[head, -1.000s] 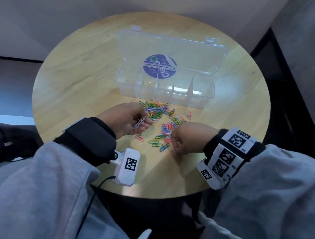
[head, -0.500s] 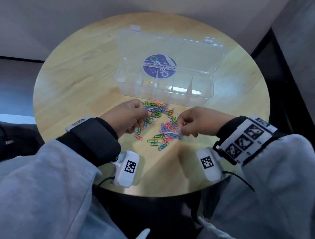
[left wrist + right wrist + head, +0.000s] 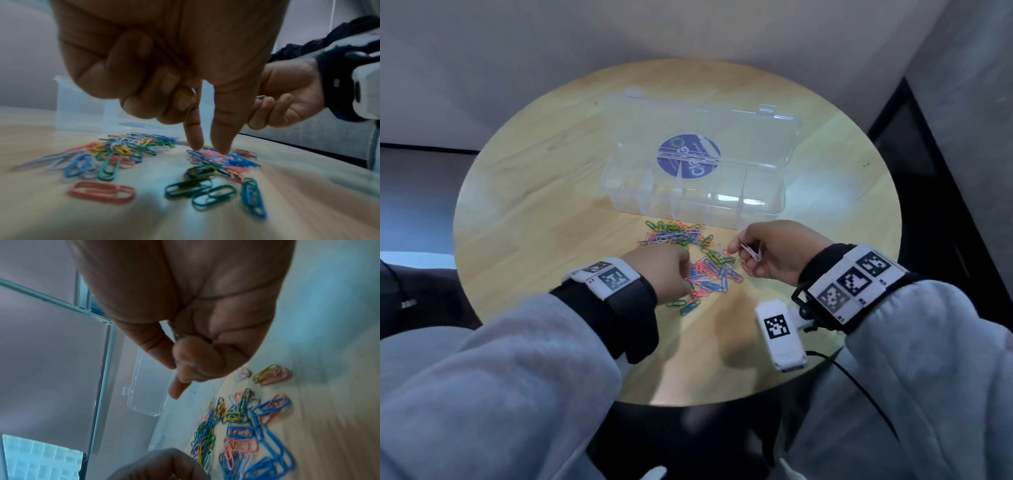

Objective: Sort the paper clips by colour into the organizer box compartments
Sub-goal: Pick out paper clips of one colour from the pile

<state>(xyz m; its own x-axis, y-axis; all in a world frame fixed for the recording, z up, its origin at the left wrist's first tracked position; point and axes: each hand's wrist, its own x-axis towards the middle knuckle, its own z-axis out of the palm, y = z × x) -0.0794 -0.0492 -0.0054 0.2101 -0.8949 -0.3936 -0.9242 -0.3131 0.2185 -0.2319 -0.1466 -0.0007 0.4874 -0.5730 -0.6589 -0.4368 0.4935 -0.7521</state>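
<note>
A loose pile of coloured paper clips (image 3: 688,253) lies on the round wooden table (image 3: 534,192), just in front of the clear organizer box (image 3: 756,205), whose lid stands open. My left hand (image 3: 681,274) is knuckles-up over the pile's near part. In the left wrist view its thumb and forefinger (image 3: 208,150) touch pink clips, while its curled fingers hold a pale clip (image 3: 193,92). To the right of the pile, my right hand (image 3: 739,250) is raised, pinching pale paper clips (image 3: 751,251). The box compartments look empty.
A blue round label (image 3: 688,156) shows through the box lid. Bare table surface lies left of the pile and beyond the box. A dark gap and grey wall (image 3: 962,137) border the table on the right. The table's near edge is close to my sleeves.
My right hand lifted off the table and turned palm-inward with pale clips in it. My left hand swung from the pile's left side down onto its near part.
</note>
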